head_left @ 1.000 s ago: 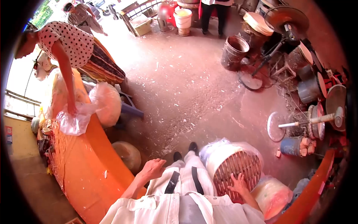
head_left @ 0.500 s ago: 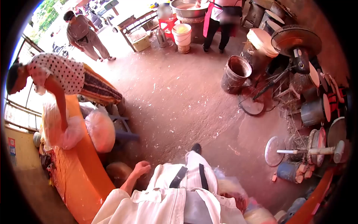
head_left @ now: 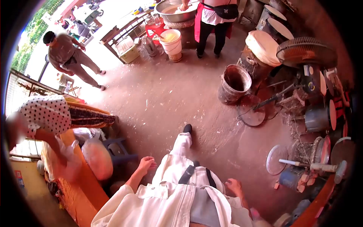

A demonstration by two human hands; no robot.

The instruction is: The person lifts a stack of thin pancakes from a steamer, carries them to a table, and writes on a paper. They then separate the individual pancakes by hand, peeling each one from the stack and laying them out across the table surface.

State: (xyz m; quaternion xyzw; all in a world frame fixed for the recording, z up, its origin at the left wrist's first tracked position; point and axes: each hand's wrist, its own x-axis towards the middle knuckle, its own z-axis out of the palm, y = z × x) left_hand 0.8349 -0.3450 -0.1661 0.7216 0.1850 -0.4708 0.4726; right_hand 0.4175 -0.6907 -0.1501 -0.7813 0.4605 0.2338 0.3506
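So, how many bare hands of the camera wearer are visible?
2. The left hand is between the blue plastic stool and the pale cloth trousers; the right hand is at the trousers' other side. Neither is hidden.

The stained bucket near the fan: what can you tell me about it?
The bucket is round, dark and open-topped, with pale stains on its outside and rim. Its walls could be metal or plastic. It stands upright on the floor, left of the fan in the picture, and nobody touches it. Any contents are lost in shadow.
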